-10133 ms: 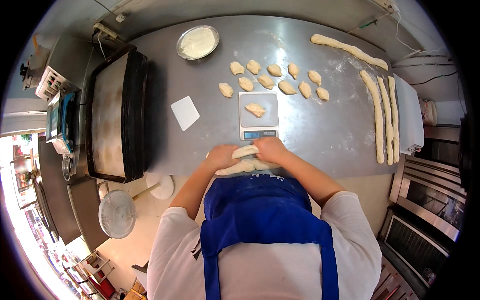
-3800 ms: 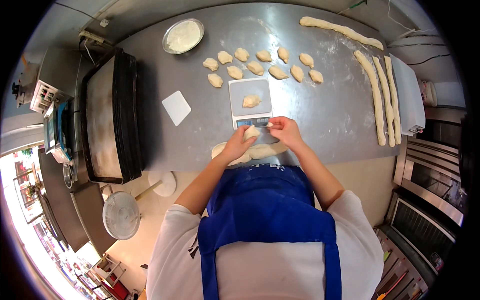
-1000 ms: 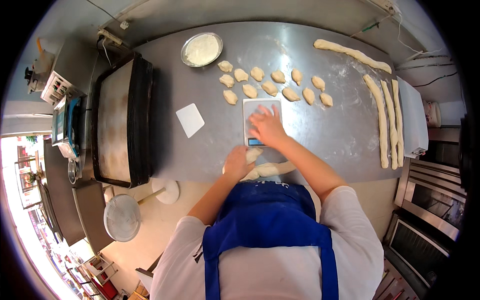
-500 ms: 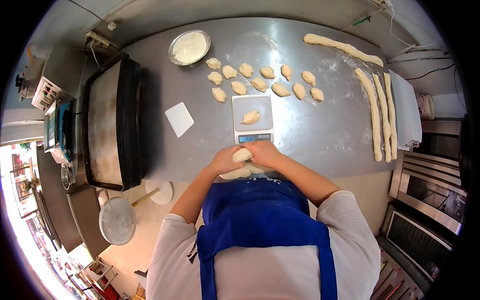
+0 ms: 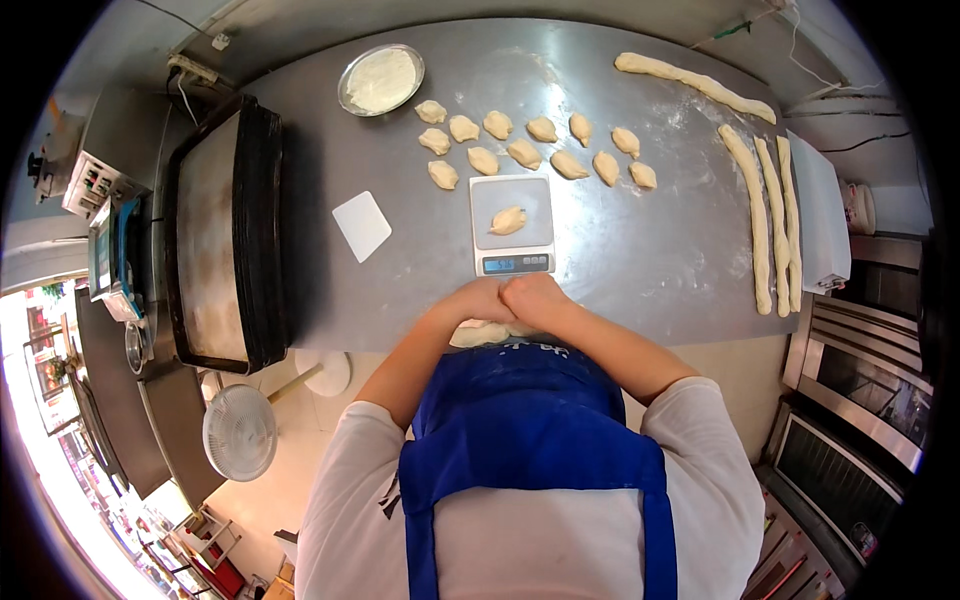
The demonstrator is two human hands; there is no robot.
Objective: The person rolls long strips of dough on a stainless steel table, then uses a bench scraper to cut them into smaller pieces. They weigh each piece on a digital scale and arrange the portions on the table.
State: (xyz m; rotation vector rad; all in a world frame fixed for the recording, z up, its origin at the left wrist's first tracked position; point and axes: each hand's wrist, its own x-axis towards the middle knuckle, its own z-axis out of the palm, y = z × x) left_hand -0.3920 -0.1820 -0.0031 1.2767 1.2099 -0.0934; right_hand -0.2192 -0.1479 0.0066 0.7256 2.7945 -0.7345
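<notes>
My left hand (image 5: 478, 299) and my right hand (image 5: 534, 300) are closed and pressed together at the table's near edge. Their fingers wrap round dough, mostly hidden by the hands. More of the pale dough (image 5: 478, 334) shows below them, against my blue apron. Just beyond my knuckles stands a white kitchen scale (image 5: 483, 250) with a lit display. One small dough piece (image 5: 508, 220) rests on its grey plate. Farther off, several similar dough pieces (image 5: 524, 153) lie in two uneven rows.
A metal bowl of flour (image 5: 383, 80) stands far left, with a white dough scraper (image 5: 362, 226) nearer. Stacked dark baking trays (image 5: 262, 240) line the left side. Long dough ropes (image 5: 742, 200) lie at the right, another rope (image 5: 690, 82) at the back. A fan (image 5: 240, 433) stands below left.
My hands have closed tightly together, covering the dough bulge that showed between them before. The whole view has shifted slightly; the scale and the dough pieces stay as they were.
</notes>
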